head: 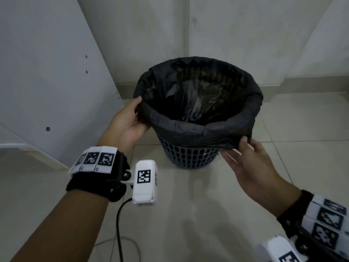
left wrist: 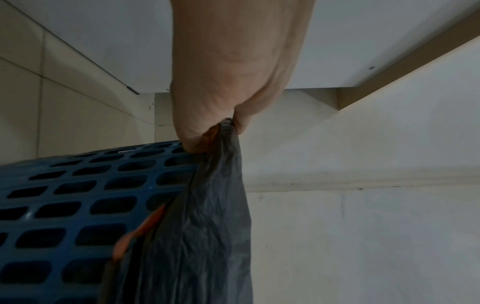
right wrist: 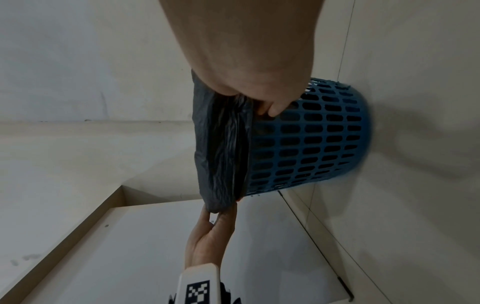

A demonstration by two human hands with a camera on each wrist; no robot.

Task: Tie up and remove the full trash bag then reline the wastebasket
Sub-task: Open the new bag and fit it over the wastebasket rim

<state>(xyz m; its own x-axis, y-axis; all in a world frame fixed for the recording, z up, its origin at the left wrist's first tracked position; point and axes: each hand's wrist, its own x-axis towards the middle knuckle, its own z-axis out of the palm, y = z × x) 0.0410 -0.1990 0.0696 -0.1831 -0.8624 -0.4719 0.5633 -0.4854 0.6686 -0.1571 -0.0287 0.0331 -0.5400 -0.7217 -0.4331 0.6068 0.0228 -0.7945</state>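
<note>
My right hand (head: 251, 163) sits nearest me, thumb on top of the folded cuff of the black trash bag (head: 198, 103) and fingers underneath, pinching the plastic at the near right side of the rim. The right wrist view confirms the pinch, though my own palm covers most of the contact there. My left hand (head: 128, 121) grips the cuff at the left side of the rim, thumb over the top edge and fingers curled beneath it; in the left wrist view the bunched plastic is squeezed between thumb and fingers, with a sliver of orange showing along the bag's hem that I cannot identify.

The blue wastebasket (head: 188, 157) stands upright on the tiled floor (head: 198, 214), the bag lining it and its cuff folded down over the rim all around. The bag's inside is dark and creased; I cannot make out whether anything lies at the bottom. Only the lower lattice wall of the basket shows below the cuff.

A black cable (head: 119, 224) trails from my left wrist unit across the floor's near edge. A white cabinet panel (head: 47, 82) stands close on the left of the basket. Beyond the basket, the wall (head: 226, 31) meets the floor at a pale skirting strip.
</note>
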